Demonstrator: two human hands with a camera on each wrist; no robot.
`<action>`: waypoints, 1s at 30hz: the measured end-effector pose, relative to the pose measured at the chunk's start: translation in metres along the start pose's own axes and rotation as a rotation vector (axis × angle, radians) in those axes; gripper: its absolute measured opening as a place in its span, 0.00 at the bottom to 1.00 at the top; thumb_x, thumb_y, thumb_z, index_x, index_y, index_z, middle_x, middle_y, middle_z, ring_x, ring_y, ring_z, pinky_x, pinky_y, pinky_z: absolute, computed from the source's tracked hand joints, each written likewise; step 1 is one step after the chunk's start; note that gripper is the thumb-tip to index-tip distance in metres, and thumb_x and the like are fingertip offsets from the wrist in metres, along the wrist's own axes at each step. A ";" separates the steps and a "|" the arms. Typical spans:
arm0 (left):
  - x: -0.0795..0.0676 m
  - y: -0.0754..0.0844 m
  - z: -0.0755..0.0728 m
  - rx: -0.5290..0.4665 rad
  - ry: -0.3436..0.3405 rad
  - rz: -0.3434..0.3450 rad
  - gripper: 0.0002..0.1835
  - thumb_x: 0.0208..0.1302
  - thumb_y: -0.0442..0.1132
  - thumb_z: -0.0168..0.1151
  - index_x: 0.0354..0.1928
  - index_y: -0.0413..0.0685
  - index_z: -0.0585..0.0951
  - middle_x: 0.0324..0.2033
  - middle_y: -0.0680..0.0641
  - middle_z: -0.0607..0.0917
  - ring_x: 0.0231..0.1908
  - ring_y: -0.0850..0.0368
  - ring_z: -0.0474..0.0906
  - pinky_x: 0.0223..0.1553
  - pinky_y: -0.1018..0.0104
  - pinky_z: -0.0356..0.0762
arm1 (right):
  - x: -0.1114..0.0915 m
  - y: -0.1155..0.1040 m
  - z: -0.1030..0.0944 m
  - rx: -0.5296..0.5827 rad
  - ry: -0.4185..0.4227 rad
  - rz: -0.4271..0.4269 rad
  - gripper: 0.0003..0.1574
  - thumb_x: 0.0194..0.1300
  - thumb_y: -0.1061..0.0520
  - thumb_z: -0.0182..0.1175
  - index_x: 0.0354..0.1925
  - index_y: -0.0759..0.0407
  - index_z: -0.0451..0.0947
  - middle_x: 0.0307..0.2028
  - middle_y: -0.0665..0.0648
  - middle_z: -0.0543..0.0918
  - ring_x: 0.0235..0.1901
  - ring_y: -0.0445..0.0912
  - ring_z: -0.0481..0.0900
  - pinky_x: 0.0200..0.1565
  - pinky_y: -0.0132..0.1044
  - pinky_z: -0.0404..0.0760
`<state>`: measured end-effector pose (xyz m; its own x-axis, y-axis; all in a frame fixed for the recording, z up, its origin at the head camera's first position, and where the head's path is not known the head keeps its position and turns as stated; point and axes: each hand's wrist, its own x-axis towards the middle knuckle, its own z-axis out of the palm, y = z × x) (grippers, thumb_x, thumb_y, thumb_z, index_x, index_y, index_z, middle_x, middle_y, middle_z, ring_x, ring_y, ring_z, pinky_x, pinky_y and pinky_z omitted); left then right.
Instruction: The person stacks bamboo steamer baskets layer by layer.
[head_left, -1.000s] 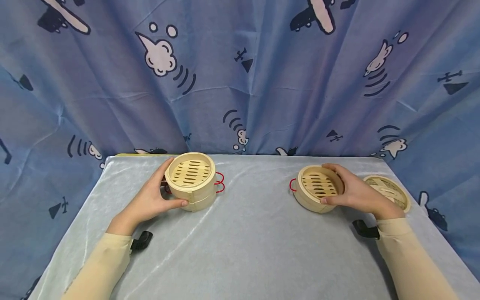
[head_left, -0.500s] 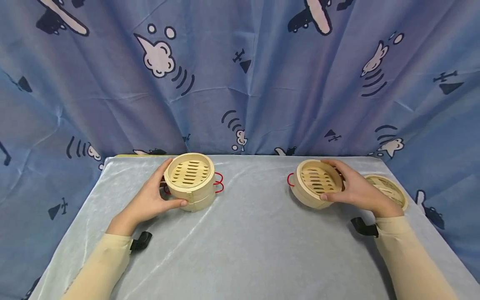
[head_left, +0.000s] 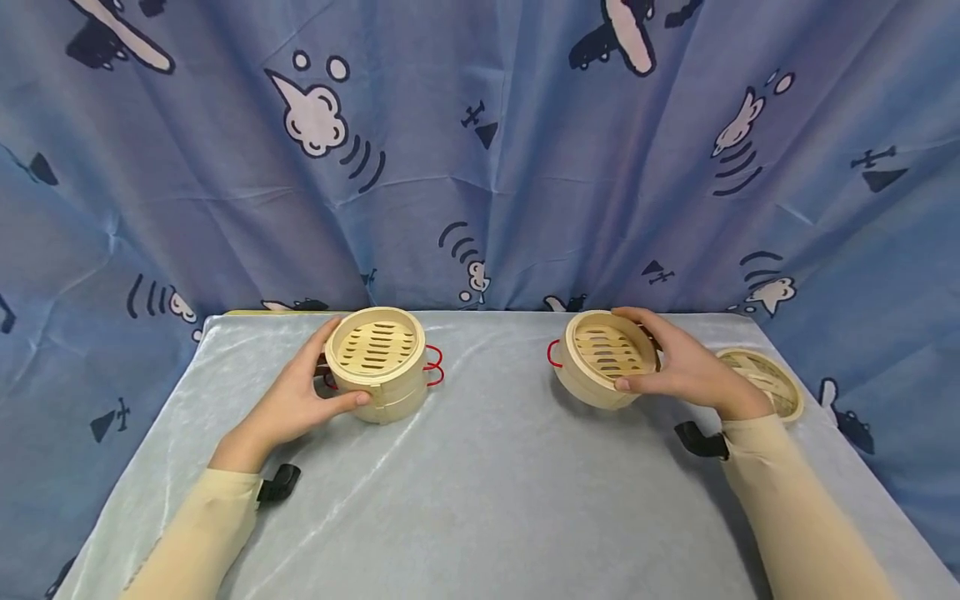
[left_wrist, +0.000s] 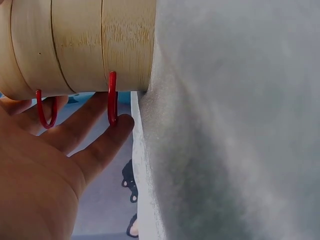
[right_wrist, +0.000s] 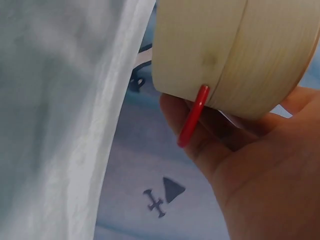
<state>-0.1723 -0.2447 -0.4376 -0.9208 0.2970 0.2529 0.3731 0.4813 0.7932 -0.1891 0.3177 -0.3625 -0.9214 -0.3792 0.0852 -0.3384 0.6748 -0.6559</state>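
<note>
In the head view a two-tier bamboo steamer (head_left: 397,396) with red loop handles stands on the left of the table. My left hand (head_left: 288,410) grips its side, thumb in front and fingers behind. The left wrist view shows a fingertip by a lower red handle (left_wrist: 112,100). On the right, my right hand (head_left: 686,367) holds a single bamboo steamer basket (head_left: 581,382) by its rim, thumb in front. This basket is raised off the table and slightly tilted, its slatted floor facing up. One red handle (right_wrist: 193,117) of it shows in the right wrist view.
A woven bamboo lid (head_left: 776,379) lies on the table behind my right wrist, partly covered by it. Grey cloth covers the table (head_left: 480,492). A blue patterned curtain (head_left: 420,125) hangs along the back edge.
My right hand has lifted the steamer basket off the table and carried it left, toward the two-tier steamer. The left hand and its steamer have stayed in place.
</note>
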 end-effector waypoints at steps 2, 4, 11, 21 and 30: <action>0.000 0.000 0.000 0.002 0.000 0.000 0.66 0.60 0.46 0.86 0.90 0.56 0.49 0.78 0.39 0.70 0.64 0.42 0.77 0.66 0.39 0.71 | 0.005 -0.004 0.002 -0.001 -0.008 -0.013 0.65 0.55 0.47 0.86 0.83 0.53 0.63 0.74 0.57 0.74 0.72 0.56 0.70 0.69 0.65 0.67; -0.001 0.000 0.000 0.008 0.003 0.005 0.65 0.60 0.46 0.86 0.90 0.54 0.50 0.77 0.38 0.70 0.64 0.41 0.78 0.66 0.39 0.72 | 0.009 -0.009 0.004 -0.001 -0.021 -0.026 0.65 0.56 0.46 0.86 0.83 0.51 0.63 0.74 0.56 0.74 0.72 0.56 0.71 0.69 0.65 0.68; -0.002 0.000 0.001 0.015 0.013 0.021 0.64 0.63 0.47 0.84 0.90 0.49 0.49 0.77 0.37 0.69 0.63 0.40 0.79 0.65 0.38 0.72 | 0.022 -0.024 0.009 0.008 -0.058 -0.093 0.66 0.57 0.48 0.86 0.84 0.54 0.61 0.74 0.57 0.73 0.72 0.55 0.70 0.69 0.64 0.67; -0.002 0.005 -0.002 0.009 0.022 0.019 0.65 0.63 0.47 0.83 0.90 0.54 0.46 0.80 0.37 0.66 0.65 0.37 0.78 0.67 0.36 0.72 | 0.038 -0.048 0.019 0.045 -0.054 -0.156 0.63 0.54 0.51 0.86 0.82 0.51 0.66 0.71 0.54 0.77 0.69 0.52 0.73 0.70 0.60 0.68; -0.001 0.007 -0.001 -0.030 0.015 0.039 0.67 0.65 0.42 0.82 0.91 0.61 0.41 0.81 0.40 0.64 0.63 0.40 0.80 0.56 0.45 0.83 | 0.058 -0.076 0.030 0.080 -0.108 -0.214 0.64 0.55 0.51 0.86 0.83 0.53 0.64 0.73 0.54 0.74 0.71 0.52 0.72 0.71 0.59 0.70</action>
<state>-0.1689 -0.2420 -0.4319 -0.9073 0.3029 0.2917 0.4052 0.4443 0.7990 -0.2113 0.2248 -0.3301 -0.8028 -0.5769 0.1507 -0.5038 0.5211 -0.6889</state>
